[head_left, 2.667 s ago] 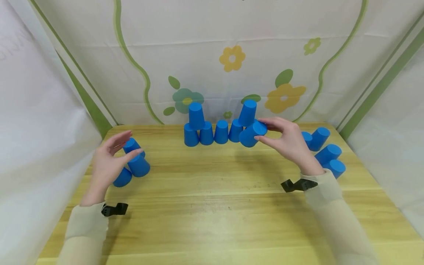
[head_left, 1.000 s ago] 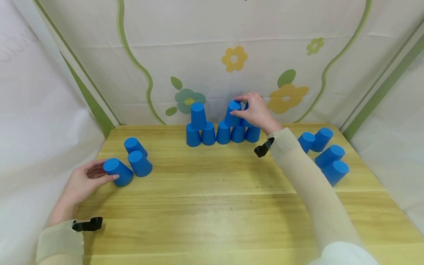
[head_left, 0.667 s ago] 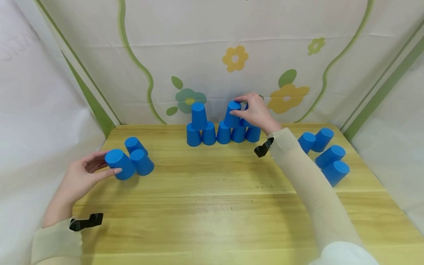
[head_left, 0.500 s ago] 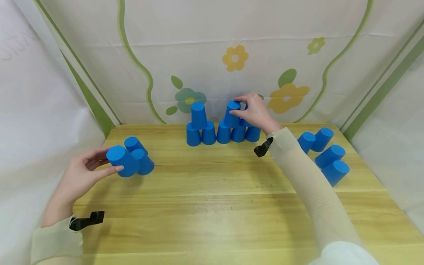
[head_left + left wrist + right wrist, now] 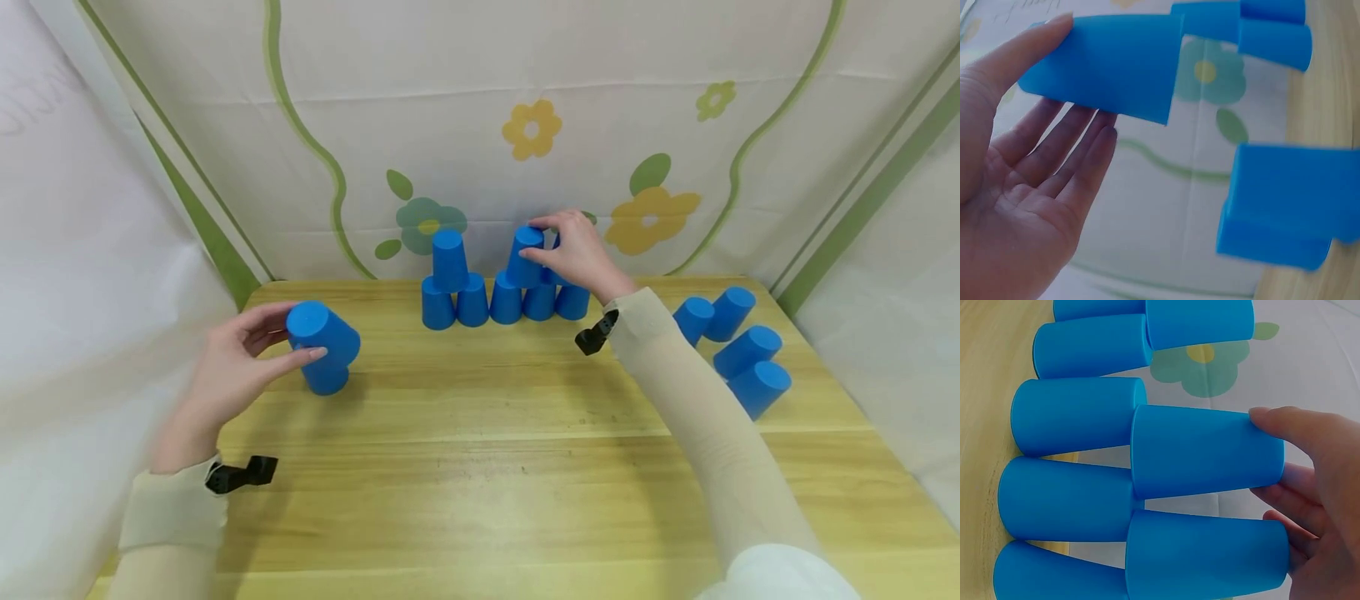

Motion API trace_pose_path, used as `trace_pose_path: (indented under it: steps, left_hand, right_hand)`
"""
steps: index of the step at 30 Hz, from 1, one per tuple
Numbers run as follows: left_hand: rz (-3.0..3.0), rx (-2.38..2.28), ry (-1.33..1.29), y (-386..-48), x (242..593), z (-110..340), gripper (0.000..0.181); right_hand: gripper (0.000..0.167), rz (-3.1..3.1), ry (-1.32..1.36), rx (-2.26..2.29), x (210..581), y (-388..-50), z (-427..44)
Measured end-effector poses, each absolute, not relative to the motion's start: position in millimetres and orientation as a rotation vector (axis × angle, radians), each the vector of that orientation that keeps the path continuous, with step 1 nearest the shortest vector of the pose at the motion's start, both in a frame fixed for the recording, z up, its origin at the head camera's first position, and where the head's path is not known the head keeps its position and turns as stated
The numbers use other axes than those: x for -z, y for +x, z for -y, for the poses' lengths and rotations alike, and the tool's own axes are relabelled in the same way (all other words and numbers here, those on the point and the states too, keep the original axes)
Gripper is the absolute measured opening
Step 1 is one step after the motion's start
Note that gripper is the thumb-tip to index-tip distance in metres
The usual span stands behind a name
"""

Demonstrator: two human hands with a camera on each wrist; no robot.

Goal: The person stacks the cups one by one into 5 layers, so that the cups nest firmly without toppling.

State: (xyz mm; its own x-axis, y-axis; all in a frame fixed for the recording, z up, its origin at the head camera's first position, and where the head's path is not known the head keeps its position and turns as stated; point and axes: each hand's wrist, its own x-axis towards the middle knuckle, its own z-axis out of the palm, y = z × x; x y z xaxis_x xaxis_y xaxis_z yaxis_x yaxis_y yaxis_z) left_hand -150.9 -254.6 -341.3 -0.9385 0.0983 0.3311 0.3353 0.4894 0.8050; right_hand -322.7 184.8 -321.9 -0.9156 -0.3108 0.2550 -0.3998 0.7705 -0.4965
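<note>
At the frame's left, the left hand (image 5: 228, 367) grips one cup (image 5: 332, 337) above the worktop (image 5: 480, 500). Four cups (image 5: 759, 390) stand at right. Upper centre, the right hand (image 5: 579, 250) pinches another cup (image 5: 524, 268) atop a row of five cups (image 5: 506, 302); a flowered cloth (image 5: 420, 150) hangs behind.

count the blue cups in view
15: five bottom cups at the back, three upper cups on them, one held cup in the left hand, two left cups, four right cups. Nested ones would be hidden.
</note>
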Motion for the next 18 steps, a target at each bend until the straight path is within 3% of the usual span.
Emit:
trace_pose_path:
  steps: [18]
  left_hand:
    - [2.369,1.613,-0.535,-213.0,335.5,164.7,0.059]
  right_hand:
    - [0.061,2.71,0.562,-0.946,312.8,-296.3,-205.1]
